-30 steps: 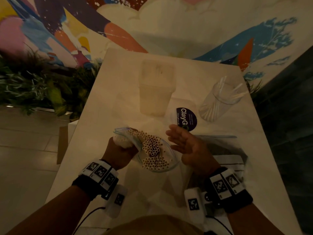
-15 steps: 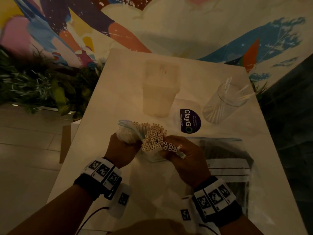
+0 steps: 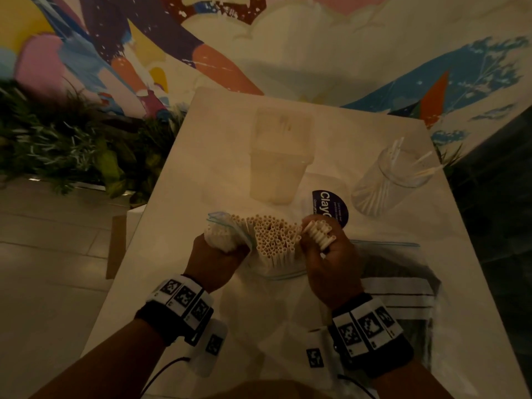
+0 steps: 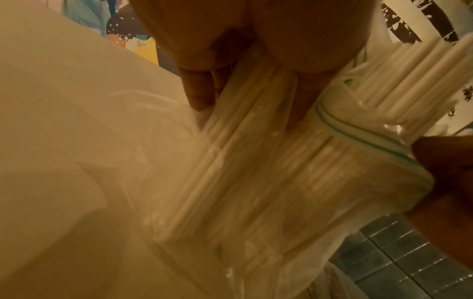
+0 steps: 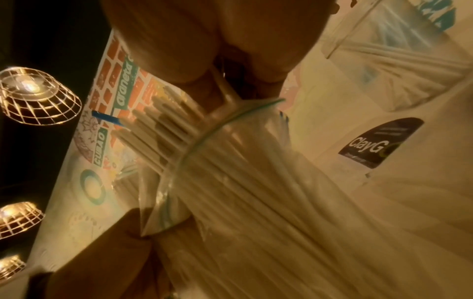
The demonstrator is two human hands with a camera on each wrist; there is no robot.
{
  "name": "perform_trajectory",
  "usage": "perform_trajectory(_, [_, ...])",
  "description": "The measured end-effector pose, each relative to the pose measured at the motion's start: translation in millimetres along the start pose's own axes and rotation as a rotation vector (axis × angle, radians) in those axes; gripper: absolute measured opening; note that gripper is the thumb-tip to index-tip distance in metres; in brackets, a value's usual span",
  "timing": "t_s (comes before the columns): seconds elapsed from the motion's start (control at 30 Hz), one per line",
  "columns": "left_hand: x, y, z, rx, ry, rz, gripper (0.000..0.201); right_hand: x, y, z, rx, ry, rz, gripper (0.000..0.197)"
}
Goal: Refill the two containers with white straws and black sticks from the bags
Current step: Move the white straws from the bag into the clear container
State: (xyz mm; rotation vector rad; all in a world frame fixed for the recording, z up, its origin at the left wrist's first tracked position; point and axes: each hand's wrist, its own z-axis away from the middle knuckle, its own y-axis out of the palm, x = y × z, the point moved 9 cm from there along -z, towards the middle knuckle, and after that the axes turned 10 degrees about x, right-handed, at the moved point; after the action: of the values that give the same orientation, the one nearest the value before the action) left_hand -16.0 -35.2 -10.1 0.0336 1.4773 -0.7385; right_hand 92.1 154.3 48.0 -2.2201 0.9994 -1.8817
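Nearest us, by the near edge of the pale table (image 3: 178, 174), our two hands work at one clear zip bag (image 3: 283, 273) packed with white straws (image 3: 273, 240), their open round ends facing up. Our left hand (image 3: 214, 262) is curled tight around the bag's left side, bunching the thin plastic and the straws inside it. Our right hand (image 3: 331, 269) has closed its fingers around a small bundle of straws at the bag's right mouth, and their ends fan out above the knuckles. The straws look smooth, stiff and tubular; the bag is soft, glossy and creased, with a green seal line around its mouth.

Toward the near right corner lies a second zip bag (image 3: 403, 283), flat on the table, dark inside with what we take to be the black sticks.

Farther off, at mid-table, stands a tall frosted square container (image 3: 280, 168). Near the right edge stands a round clear jar (image 3: 385, 185) holding a few white straws, with a dark round sticker (image 3: 331, 205) between the two.

We judge the risk to be loose straws: the bundle is splayed, so some may slip out, or neighbours may drag out of the bag and scatter. The light jar might also tip when loaded.
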Motion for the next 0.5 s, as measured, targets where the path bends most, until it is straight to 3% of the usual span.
perform_trajectory(0.17, [1,-1,2,0.011,0.006,0.032,0.014,-5,18,-4,0.151,0.032,0.036,0.007])
perform_trajectory(0.23, [4,1,0,0.036,0.022,-0.004,0.009,-4,17,-3,0.155,0.009,0.056,0.017])
perform_trajectory(0.33, [13,1,-2,0.054,-0.012,0.000,0.014,-3,12,-1,0.111,0.015,0.041,0.017])
perform_trajectory(0.5, [6,2,2,0.054,0.017,0.011,0.020,-16,28,5,0.214,0.029,0.162,0.012])
